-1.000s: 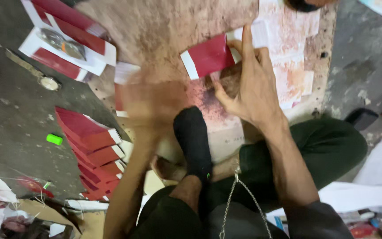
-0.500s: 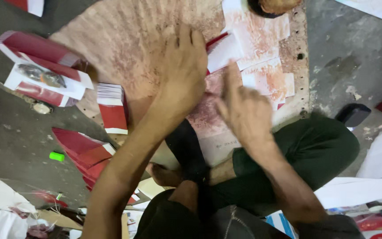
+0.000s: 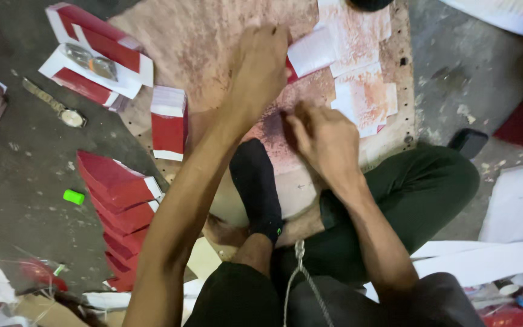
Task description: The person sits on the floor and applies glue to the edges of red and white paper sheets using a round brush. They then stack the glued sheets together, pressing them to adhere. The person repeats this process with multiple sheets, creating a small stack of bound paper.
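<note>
Looking down from the head view, the person sits on the floor (image 3: 25, 181) with legs folded, and a round stained work board (image 3: 201, 54) lies in front of the knees. The left hand (image 3: 260, 66) reaches forward and lies flat on the board, with the fingers (image 3: 273, 37) together and stretched, pressing on a red and white card (image 3: 310, 53) of which only the white end shows beside the hand. The right hand (image 3: 325, 139) is nearer to the body, with the fingers bent and closed together on the board surface; I cannot tell if something is between them. A foot in a black sock (image 3: 255, 181) rests on the near edge of the board, between the two arms. To the right of the hands, some white paper pieces (image 3: 364, 97) with red stains lie on the board. At the left, a folded red and white box (image 3: 168, 121) lies on the board edge, and a row of flat red cards (image 3: 122, 206) overlaps on the floor. A wristwatch (image 3: 62, 109) and a small green cap (image 3: 74, 197) are on the floor further left.
</note>
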